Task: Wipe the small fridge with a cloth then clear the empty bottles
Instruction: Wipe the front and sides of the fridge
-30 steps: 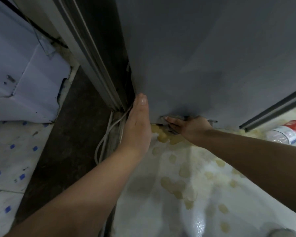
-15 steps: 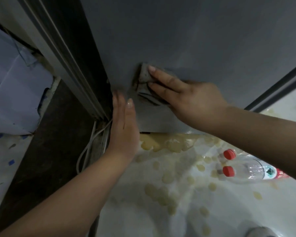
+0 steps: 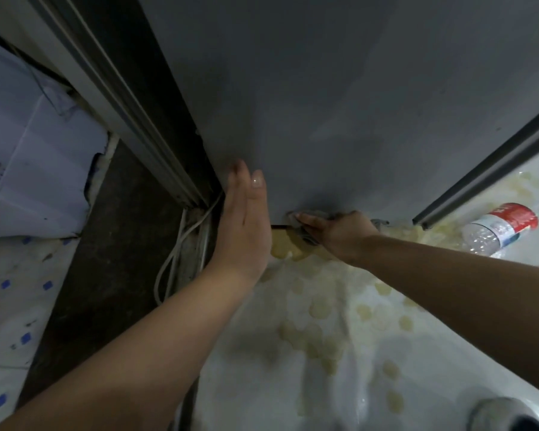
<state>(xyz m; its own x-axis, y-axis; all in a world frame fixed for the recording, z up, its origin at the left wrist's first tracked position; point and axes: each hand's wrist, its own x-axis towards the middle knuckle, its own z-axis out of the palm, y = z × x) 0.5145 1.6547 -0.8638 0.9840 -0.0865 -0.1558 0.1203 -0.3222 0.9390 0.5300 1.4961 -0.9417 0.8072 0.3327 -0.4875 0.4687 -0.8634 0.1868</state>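
Having dropped from mid-panel, the right hand (image 3: 339, 233) is pinching the cloth (image 3: 305, 216) along the fridge (image 3: 355, 119)'s bottom edge while the flat-fingered left hand (image 3: 246, 219) is bracing the corner, risking snagging.

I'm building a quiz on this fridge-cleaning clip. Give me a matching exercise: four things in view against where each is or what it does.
Things:
1. left hand
2. right hand
3. bottle
4. white cable

Places or states:
A. lying on its side at the right
B. flat against the fridge corner
C. on the floor, left of the fridge
D. pressing the cloth at the fridge's bottom edge

Pairs: 1-B, 2-D, 3-A, 4-C
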